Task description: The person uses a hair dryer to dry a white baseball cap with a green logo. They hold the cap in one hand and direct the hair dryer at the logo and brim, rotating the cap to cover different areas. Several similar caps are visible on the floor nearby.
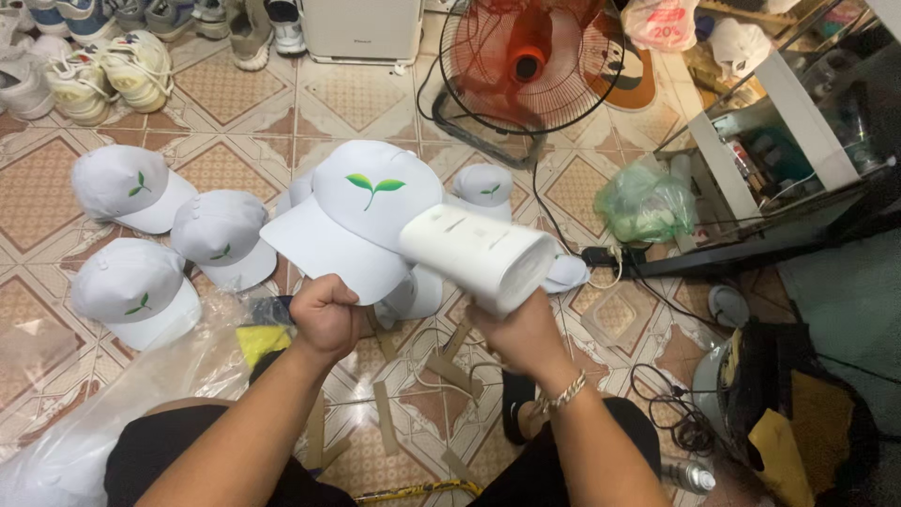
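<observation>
My left hand [324, 314] is closed on the brim edge of a white cap [361, 211] with a green leaf emblem, holding it up above the tiled floor. My right hand [521, 329] grips the handle of a white handheld steamer [479, 255], whose head points left at the cap's side. The steamer nearly touches the cap. A bracelet sits on my right wrist. More white caps lie behind the held one, partly hidden.
Three white caps [150, 235] lie on the floor at left. Clear plastic bags [141, 376] lie by my left knee. A red floor fan [530, 61] stands ahead, shoes [94, 75] at far left, a green bag [648, 202] and power strip at right. Cardboard strips litter the tiles.
</observation>
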